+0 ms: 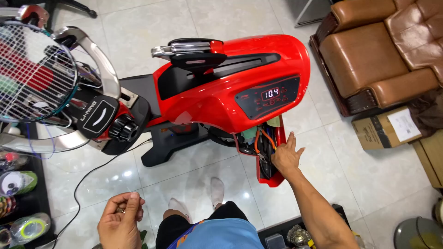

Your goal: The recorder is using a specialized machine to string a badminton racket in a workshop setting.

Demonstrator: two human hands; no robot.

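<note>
the right hand (287,156) reaches open into the red tool tray (270,157); it may knock tools out. the left hand (121,220) pinches something small, which may slip.

arms: bare, no sleeves | top: blue, orange trim | shorts: black | socks: white
</note>
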